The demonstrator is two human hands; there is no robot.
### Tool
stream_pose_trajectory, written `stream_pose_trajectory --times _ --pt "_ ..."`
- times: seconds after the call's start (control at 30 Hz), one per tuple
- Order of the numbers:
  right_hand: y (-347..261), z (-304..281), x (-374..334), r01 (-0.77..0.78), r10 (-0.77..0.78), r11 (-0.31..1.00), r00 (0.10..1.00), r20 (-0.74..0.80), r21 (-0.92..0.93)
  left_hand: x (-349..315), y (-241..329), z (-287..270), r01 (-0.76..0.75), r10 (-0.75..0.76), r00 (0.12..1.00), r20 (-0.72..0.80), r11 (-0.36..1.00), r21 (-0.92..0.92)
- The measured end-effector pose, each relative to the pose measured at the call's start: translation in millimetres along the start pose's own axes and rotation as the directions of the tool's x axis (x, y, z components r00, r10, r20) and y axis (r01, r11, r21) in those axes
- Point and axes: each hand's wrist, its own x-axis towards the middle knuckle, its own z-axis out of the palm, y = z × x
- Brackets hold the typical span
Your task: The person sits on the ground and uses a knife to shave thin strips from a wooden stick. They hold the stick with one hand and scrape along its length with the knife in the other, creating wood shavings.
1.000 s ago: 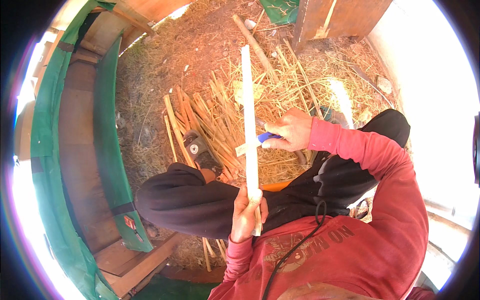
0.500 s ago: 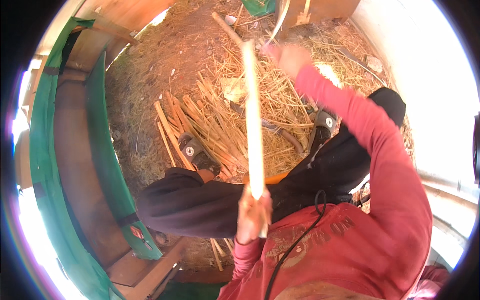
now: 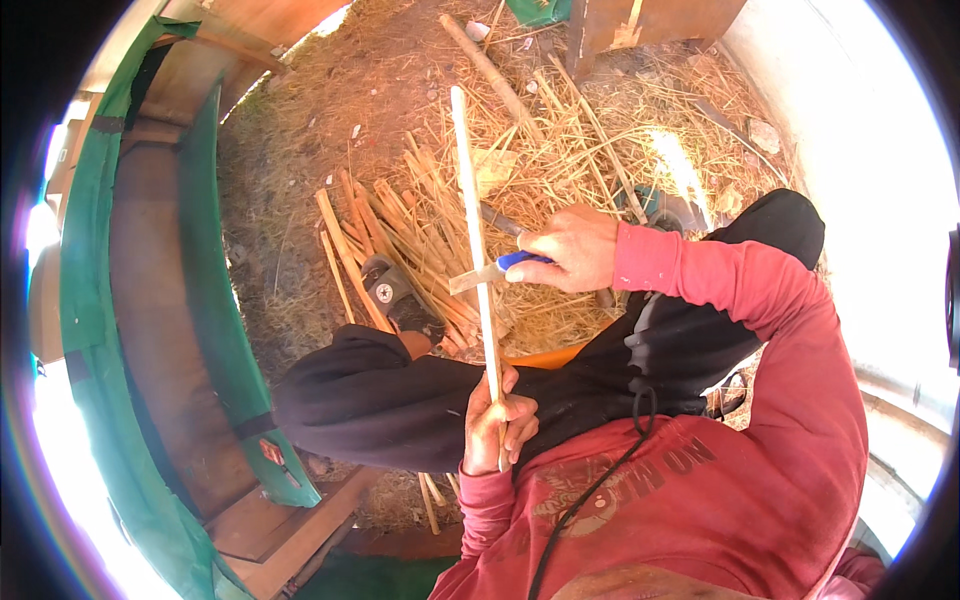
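Note:
My left hand point(image 3: 497, 420) is closed round the lower end of a long, pale wooden strip point(image 3: 468, 190), which slants up and away from me. In my right hand point(image 3: 578, 248) is a knife with a blue handle point(image 3: 522, 260). Its short, wide blade point(image 3: 470, 280) lies across the strip about midway along, seemingly touching it. The strip's far end points over the pile on the ground.
Split wooden strips point(image 3: 375, 240) lie heaped by my sandalled left foot point(image 3: 395, 295). Straw-like shavings point(image 3: 570, 150) cover the ground ahead, with a thick stick point(image 3: 490, 75) among them. A green-edged wooden structure point(image 3: 215, 280) stands at left, a pale wall point(image 3: 830, 130) at right.
My right hand has come back toward me from the strip's far end, bringing the knife onto its middle. The strip has turned, its far end shifting left.

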Motion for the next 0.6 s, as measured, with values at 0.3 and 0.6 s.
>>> stream_pose_trajectory --times 0.3,0.6 --pt "5 6 -3 0.026 -0.046 0.979 0.994 -0.096 -0.204 4 -8 9 -0.041 0.075 0.989 -0.129 0.969 0.245" --pt "67 -14 40 -0.504 0.475 0.826 0.864 -0.167 -0.254 1 -7 15 0.053 -0.035 0.994 -0.099 0.983 0.178"
